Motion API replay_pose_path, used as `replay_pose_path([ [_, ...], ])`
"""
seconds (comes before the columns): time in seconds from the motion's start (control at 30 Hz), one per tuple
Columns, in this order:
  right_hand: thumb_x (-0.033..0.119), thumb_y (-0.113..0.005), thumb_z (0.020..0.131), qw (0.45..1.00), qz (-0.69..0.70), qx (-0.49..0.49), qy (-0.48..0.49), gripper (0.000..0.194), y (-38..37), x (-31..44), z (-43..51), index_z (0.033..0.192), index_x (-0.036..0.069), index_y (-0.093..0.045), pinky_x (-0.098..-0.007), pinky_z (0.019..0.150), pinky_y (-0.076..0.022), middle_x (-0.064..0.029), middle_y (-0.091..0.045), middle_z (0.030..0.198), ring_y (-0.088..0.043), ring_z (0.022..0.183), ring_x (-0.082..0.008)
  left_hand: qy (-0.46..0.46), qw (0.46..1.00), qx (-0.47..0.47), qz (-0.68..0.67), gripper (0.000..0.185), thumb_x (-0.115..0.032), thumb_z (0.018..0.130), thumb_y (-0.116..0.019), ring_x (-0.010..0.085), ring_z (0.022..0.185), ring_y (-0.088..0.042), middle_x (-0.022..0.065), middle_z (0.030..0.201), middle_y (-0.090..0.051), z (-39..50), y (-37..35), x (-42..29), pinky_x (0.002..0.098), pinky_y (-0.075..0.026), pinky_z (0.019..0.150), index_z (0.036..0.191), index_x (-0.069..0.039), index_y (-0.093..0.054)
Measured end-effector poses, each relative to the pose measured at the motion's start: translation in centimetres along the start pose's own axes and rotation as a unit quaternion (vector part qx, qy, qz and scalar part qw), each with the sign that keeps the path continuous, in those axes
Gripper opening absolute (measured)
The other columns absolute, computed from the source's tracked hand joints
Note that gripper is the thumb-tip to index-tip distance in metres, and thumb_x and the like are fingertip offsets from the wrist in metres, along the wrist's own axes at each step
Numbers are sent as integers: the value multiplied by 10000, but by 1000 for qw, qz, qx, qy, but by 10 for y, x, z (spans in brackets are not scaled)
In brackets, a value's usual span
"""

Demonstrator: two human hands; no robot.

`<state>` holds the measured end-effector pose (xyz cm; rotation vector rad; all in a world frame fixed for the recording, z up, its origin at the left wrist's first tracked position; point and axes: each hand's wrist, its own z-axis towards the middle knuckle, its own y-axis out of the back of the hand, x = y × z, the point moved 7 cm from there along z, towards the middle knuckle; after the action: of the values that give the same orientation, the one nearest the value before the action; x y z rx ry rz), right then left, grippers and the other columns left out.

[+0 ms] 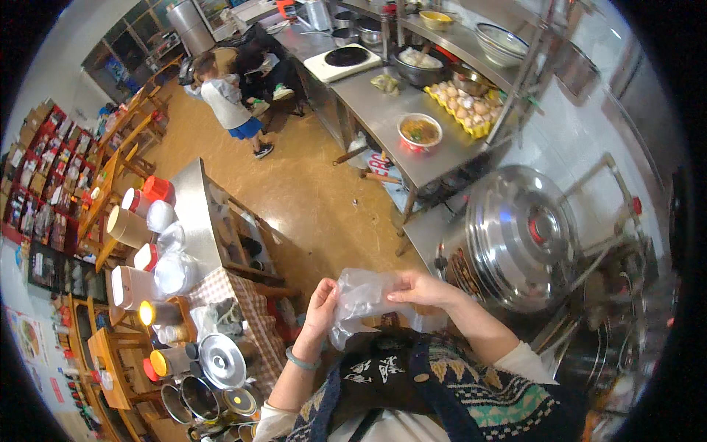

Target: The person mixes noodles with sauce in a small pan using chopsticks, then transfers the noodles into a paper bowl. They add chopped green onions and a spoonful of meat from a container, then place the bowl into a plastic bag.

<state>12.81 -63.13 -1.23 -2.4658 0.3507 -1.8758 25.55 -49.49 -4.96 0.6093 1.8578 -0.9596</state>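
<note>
A clear plastic bag (pixel 362 301) is stretched between my two hands in front of my body. The thumb and fingers of my left hand (pixel 321 309) pinch its left edge. On the other side, my right hand (pixel 420 289) grips the bag's right part. The bag looks thin and crumpled, and I make out nothing inside it. Beyond my hands, on the steel worktable (pixel 381 119), stands a red and white takeaway bowl (pixel 420 132) with food and some green garnish in it.
A large lidded steel pot (pixel 519 237) stands close on my right. Egg trays (pixel 464 108) and an electric hotplate (pixel 342 59) sit on the worktable. To my left, a counter (pixel 201 221) carries tubs and bowls, with pots and a steel lid (pixel 222 362) nearer me. People (pixel 226 105) are ahead.
</note>
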Motion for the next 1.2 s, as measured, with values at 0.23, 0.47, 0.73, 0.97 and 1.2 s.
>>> replay_pose_path([
  [0.23, 135, -626, 783, 980, 88, -174, 48, 250, 39, 19, 92, 995, 12, -576, -254, 718, -458, -29, -600, 900, -554, 807, -104, -107, 896, -103, 419, 286, -152, 728, -657, 200, 753, -525, 119, 825, -534, 85, 40, -63, 299, -433, 668, 916, -20, -487],
  [0.47, 174, -708, 707, 953, -220, -157, 136, 356, 30, 66, 199, 1006, 23, -586, -268, 706, -456, -27, -620, 826, -555, 783, -106, 138, 982, 115, -64, 188, -143, 771, -634, 122, 753, -544, 41, 829, -579, 201, 39, -32, 253, -461, 653, 889, -31, -541],
  [0.73, -55, -504, 654, 826, -108, -548, 74, 209, 181, 98, 158, 581, 74, -357, -213, 464, -276, 50, -344, 568, -313, 544, -39, -123, 790, -96, 592, 332, -76, 618, -677, 310, 755, -534, 177, 868, -529, 348, 130, -132, 369, -447, 641, 896, -8, -510],
  [0.97, 87, -637, 727, 916, 101, -383, 62, 165, 224, 63, 178, 788, 69, -484, -262, 653, -423, -7, -521, 808, -507, 724, -116, -231, 814, 181, 501, 253, 32, 687, -457, 411, 780, -531, 222, 819, -554, 403, -8, -104, 450, -428, 649, 932, -24, -484],
  [1.2, 135, -595, 739, 692, 291, -660, -38, 356, 383, -50, 137, 1061, 61, -460, -285, 582, -470, -60, -547, 900, -557, 705, -162, -158, 810, 25, 564, 281, -169, 751, -553, 416, 766, -551, 254, 769, -569, 493, -22, -153, 443, -446, 637, 946, 24, -492],
])
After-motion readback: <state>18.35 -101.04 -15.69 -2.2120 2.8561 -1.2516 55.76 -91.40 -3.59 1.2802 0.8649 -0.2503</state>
